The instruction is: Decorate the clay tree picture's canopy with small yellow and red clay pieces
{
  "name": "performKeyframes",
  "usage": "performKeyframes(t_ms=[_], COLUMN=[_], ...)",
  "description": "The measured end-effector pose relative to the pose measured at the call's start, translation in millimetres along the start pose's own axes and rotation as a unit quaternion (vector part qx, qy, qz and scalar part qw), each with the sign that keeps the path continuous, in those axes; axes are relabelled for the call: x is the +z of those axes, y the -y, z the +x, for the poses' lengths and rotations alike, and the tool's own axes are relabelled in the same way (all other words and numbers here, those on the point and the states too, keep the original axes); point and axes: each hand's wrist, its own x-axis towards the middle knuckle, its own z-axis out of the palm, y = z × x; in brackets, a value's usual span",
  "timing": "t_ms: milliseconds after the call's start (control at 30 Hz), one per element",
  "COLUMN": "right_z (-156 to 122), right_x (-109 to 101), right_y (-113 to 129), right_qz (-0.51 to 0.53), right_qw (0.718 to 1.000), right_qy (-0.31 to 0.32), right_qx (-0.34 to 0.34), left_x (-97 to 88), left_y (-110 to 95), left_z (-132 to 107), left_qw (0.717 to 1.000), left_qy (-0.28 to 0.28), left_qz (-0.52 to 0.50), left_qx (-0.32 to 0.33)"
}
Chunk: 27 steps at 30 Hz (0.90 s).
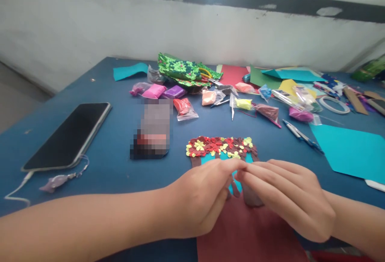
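Observation:
My left hand (201, 195) and my right hand (288, 193) meet at the fingertips above a craft picture. The fingers of both are curled and pressed together, and whatever is between them is hidden. Under them lies a dark red sheet (246, 234). Its upper part carries a turquoise area (207, 157) with brown trunk shapes (252, 195). Along the top edge runs a band of small clay petals (216, 146) in red, yellow and brown. A thin brown strip (235, 187) shows just below my fingertips; whether it is held or stuck to the picture I cannot tell.
Left are a charging phone (69, 137) and a blurred-out object (153, 129). Behind lie several clay packets, including a red one (184, 107), and a green petal-covered piece (183, 69). Right are a compass (302, 135), turquoise paper (355, 151) and a tape roll (334, 104).

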Motion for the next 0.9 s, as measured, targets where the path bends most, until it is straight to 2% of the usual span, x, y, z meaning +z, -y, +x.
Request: performKeyframes(t_ms=[100, 167, 367, 533, 633, 833, 900], right_z=[0.2, 0.6, 2.0, 1.2, 2.3, 11.9, 13.0], right_x=[-4.4, -3.9, 6.4, 9.7, 9.4, 2.8, 2.5], right_y=[-2.3, -2.8, -1.2, 1.8, 2.4, -1.4, -2.3], right_qz=[0.003, 0.007, 0.009, 0.008, 0.022, 0.058, 0.061], right_qw=[0.999, 0.999, 0.999, 0.999, 0.998, 0.997, 0.997], right_qy=[0.040, 0.045, -0.030, -0.038, -0.050, 0.007, 0.005], right_qx=[0.000, -0.001, -0.021, -0.024, -0.024, -0.041, -0.043], left_x=[-2.7, -3.7, -3.7, -5.6, -5.3, -3.8, -3.8], left_y=[-1.3, -2.4, -3.1, -4.0, -3.4, -0.7, -0.4], left_z=[1.2, 2.1, 2.8, 4.3, 4.2, 2.4, 2.2], left_qw=[1.000, 1.000, 1.000, 0.999, 0.999, 1.000, 1.000], left_qy=[-0.002, -0.016, -0.008, 0.021, 0.018, 0.008, 0.002], left_qz=[-0.007, -0.005, -0.013, -0.024, -0.023, -0.005, 0.003], left_qx=[-0.020, -0.025, -0.017, -0.036, -0.028, -0.016, -0.010])
